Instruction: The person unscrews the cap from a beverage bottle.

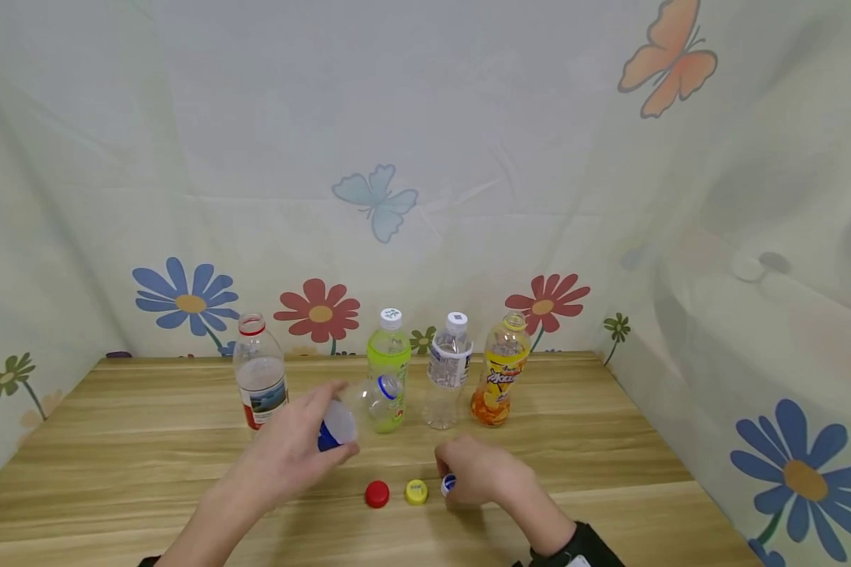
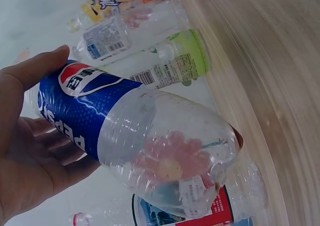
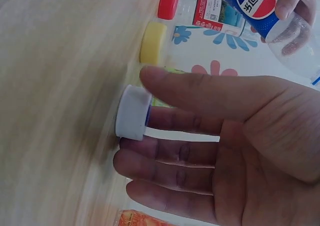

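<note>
My left hand (image 1: 294,445) grips a clear Pepsi bottle (image 2: 165,136) around its blue label. The bottle is tilted above the table, its uncapped mouth with a blue ring pointing right in the head view. The thumb and fingers of my right hand (image 1: 478,472) are on either side of a white bottle cap (image 3: 134,112) with a blue inside. That cap sits at the table surface, open side up. To its left lie a yellow cap (image 1: 416,492) and a red cap (image 1: 377,494), untouched.
Along the back stand an uncapped bottle with a red ring (image 1: 261,370), a green-labelled bottle (image 1: 388,358), a clear bottle with a white cap (image 1: 448,370) and an uncapped orange-drink bottle (image 1: 499,370). A flowered cloth (image 1: 468,236) hangs behind the wooden table (image 1: 149,441).
</note>
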A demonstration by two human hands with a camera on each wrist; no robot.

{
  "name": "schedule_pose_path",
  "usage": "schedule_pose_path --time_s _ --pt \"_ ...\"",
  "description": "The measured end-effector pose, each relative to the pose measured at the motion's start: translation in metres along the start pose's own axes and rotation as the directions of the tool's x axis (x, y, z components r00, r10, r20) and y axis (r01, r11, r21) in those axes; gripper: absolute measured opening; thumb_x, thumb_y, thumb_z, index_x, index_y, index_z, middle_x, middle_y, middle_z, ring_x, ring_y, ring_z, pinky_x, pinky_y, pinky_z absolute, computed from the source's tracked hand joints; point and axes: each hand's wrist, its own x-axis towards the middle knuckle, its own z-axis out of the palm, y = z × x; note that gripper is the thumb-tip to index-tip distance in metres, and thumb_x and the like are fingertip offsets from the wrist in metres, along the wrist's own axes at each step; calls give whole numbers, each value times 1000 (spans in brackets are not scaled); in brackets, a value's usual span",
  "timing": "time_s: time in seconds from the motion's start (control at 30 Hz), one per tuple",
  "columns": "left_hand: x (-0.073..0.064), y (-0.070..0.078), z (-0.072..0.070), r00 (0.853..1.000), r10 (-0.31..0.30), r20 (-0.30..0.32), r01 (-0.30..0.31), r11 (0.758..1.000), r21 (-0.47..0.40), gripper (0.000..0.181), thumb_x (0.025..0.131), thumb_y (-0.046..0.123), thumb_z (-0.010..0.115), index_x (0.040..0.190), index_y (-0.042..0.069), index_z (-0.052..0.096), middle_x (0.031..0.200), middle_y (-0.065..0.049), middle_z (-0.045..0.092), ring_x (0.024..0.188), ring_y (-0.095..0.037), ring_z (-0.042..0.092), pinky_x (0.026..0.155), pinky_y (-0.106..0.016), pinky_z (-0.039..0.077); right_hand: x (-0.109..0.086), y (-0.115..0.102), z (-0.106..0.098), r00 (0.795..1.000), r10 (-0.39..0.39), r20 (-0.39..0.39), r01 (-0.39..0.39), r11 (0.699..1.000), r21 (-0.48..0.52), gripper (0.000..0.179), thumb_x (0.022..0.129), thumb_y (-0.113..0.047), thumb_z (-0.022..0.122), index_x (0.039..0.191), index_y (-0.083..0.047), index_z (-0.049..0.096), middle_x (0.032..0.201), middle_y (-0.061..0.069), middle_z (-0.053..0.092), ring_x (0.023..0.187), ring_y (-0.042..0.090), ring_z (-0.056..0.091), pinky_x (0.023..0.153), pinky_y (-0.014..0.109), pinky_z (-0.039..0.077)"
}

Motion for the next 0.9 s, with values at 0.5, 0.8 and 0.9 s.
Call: schedule_pose_path --time_s 0.5,0.8,0.9 --pt "3 -8 2 987 -30 -159 26 999 -26 78 82 32 89 142 1 49 122 -16 66 106 -29 65 87 -49 59 -4 2 -9 998 8 56 -10 999 48 30 81 -25 86 101 -16 66 83 -7 59 74 10 56 63 29 50" --pt "5 -13 4 971 -43 -236 40 999 -17 77 83 31 88 140 -2 47 126 -22 63 108 -36 64 90 -53 57 -5 4 -12 999 -23 22 23 1000 -6 31 84 -30 86 105 -14 69 82 -7 59 72 10 55 65 30 49" --pt "6 -15 4 968 -48 -247 44 999 -25 77 84 31 87 141 -2 46 129 -23 62 109 -37 64 90 -54 57 -5 4 -13 999 -25 23 25 1000 -3 32 85 -31 85 106 -14 69 85 -6 62 73 10 55 66 31 50"
